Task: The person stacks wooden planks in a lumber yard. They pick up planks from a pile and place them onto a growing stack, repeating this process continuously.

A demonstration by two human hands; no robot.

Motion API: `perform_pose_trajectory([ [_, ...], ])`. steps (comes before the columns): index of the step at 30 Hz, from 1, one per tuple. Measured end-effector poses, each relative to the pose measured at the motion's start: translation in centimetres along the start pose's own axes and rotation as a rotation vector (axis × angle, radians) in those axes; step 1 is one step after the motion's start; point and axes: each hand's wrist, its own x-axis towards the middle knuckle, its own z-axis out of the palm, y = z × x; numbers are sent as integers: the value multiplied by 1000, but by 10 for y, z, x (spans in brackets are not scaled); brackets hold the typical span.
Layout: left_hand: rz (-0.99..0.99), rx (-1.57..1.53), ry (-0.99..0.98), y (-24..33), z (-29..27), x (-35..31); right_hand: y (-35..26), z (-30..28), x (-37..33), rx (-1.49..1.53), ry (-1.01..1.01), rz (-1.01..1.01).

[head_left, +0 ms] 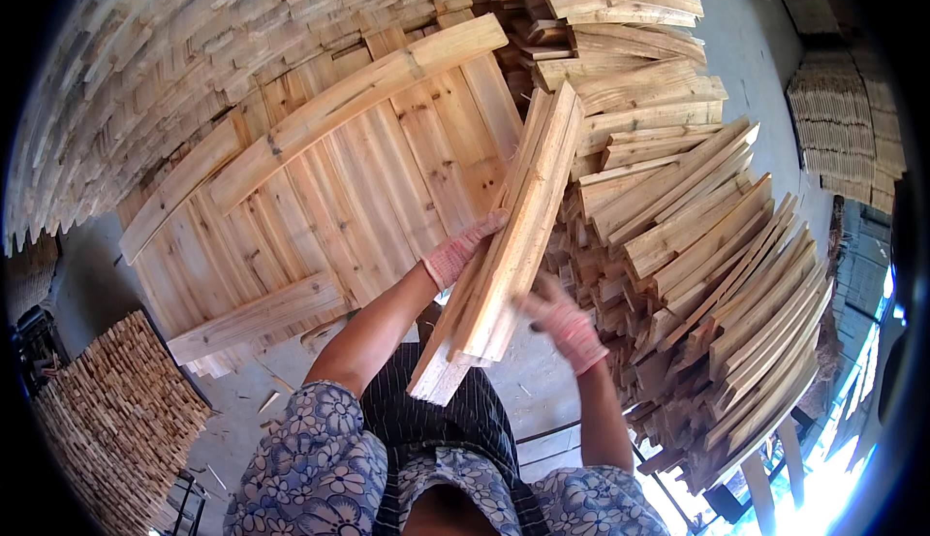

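A small bundle of pale wooden boards (528,211) slants across the middle in front of me, its lower end close to my dark apron. My left hand (465,248), in a pinkish knit glove, is closed on the bundle's left side, with part of its grip hidden behind the wood. Beside the bundle's lower right side is my right hand (564,323), gloved alike. Its fingers are smeared by motion, so I cannot tell whether they touch the boards.
A layer of side-by-side planks (358,187) lies to the left, with a longer board (358,100) across it. Tall board stacks (213,51) fill the far left. Loose boards (717,274) are heaped along the right. Another wood stack (121,420) stands at the lower left.
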Motion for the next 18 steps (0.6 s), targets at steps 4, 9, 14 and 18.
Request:
perform_pose_trajectory([
  [4, -256, 30, -112, -18, 9, 2, -39, -37, 60, 478, 331, -276],
  [9, 99, 90, 51, -18, 2, -44, -73, 38, 64, 250, 367, -301],
  [14, 301, -33, 237, 21, -15, -181, -106, 146, 32, 521, -9, -554],
  [18, 302, 0, 548, 26, -110, -304, -127, 230, 62, 400, -375, -394],
])
